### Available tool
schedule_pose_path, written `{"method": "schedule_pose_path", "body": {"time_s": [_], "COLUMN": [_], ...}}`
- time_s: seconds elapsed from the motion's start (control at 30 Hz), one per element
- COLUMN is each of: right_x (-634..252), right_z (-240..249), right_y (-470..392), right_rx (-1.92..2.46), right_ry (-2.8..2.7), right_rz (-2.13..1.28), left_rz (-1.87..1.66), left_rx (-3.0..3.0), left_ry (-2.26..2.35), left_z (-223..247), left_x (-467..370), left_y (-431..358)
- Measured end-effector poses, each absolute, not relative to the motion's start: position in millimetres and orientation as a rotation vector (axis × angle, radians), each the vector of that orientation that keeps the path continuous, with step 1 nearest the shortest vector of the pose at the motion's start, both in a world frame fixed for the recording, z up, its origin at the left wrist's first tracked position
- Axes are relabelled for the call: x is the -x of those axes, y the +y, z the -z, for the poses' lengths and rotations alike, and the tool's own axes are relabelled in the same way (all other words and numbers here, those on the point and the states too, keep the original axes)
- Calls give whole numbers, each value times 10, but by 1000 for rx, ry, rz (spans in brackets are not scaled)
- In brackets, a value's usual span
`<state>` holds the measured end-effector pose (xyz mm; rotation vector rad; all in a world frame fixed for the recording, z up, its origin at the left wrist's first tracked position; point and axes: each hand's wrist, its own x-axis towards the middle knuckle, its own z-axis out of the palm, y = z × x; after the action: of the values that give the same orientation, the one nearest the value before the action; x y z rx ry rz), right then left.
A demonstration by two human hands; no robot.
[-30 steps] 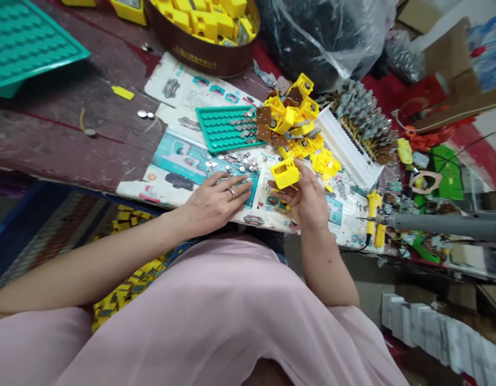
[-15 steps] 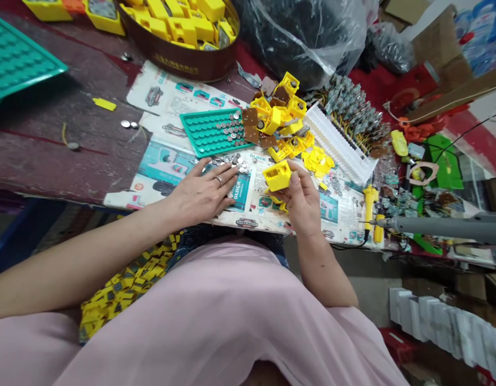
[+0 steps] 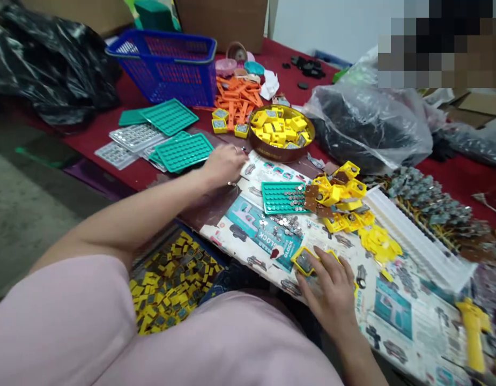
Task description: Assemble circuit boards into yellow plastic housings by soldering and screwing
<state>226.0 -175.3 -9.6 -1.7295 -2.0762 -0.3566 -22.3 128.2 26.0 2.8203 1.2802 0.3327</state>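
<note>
My right hand (image 3: 332, 287) lies low over the table's front edge, fingers spread. Its thumb and forefinger are beside a yellow plastic casing (image 3: 305, 261) with a grey inside facing up; more yellow casing edges show under the hand. Stretched out to the left, my left hand (image 3: 228, 165) has bent fingers at the table between the green trays and the round tin (image 3: 282, 153). Its fingertips are partly hidden, so whether it holds anything is unclear. Small silver button cells (image 3: 286, 225) lie in a heap in front of a green ribbed tray (image 3: 274, 198), which also carries some.
Yellow casings with brown boards (image 3: 340, 190) are piled right of the tray. Beyond them are yellow flat pieces (image 3: 378, 244) and a white rack (image 3: 420, 236) with wired parts. A blue basket (image 3: 183, 80), orange parts (image 3: 242, 96) and a plastic bag (image 3: 364, 128) stand behind.
The view has swung left. My left hand has moved from beside the button cells out to the left, near the tin. My right hand has lowered the yellow casing to the table and spread its fingers.
</note>
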Motion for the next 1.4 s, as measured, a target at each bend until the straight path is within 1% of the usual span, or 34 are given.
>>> {"method": "schedule_pose_path", "body": {"time_s": [0.13,0.3,0.47,0.57,0.7,0.77,0.87,0.9,0.93,0.97,1.0,1.07,1.13,1.23,1.4], "right_x": [-2283,-2280,-2258,-2245,-2237,-2251,-2285,-2295,-2302,-2307,-2307,-2297,-2275,-2226,-2148], "right_z": [141,124,30,11,-5,-15,-23,-23,-22,-22,-24,-33,-50,-91,-175], "right_y": [-1769,-1749,-1732,-1715,-1711,-1725,-1764,-1777,-1789,-1797,-1803,-1807,-1807,-1811,-1806], "right_rx": [1710,1756,1781,1815,1758,1731,1718,1715,1711,1708,1706,1696,1670,1632,1578], "right_ry": [-1981,-1859,-1814,-1785,-1767,-1758,-1742,-1732,-1720,-1707,-1698,-1691,-1693,-1691,-1643], "right_rz": [360,266,248,245,289,297,295,299,302,304,303,281,232,128,-39], "left_rz": [-351,-249,-217,-293,-399,-535,-891,-1013,-1032,-940,-768,-564,-391,-298,-240], "left_rx": [-2704,-2529,-2447,-2515,-2590,-2532,-2209,-2055,-1886,-1691,-1484,-1366,-1028,-641,-378], "left_ry": [1525,1589,1547,1423,1272,1350,1456,1388,1211,987,799,697,613,535,428], "left_z": [-392,-285,-90,-7,1,-72,-291,-379,-462,-532,-584,-615,-552,-366,-149], "left_x": [291,100,-22,58,202,220,168,138,105,70,33,-44,-115,-190,-275], "left_y": [2029,2584,2862,2941,2901,2791,2409,2208,1973,1711,1436,897,452,21,-320]}}
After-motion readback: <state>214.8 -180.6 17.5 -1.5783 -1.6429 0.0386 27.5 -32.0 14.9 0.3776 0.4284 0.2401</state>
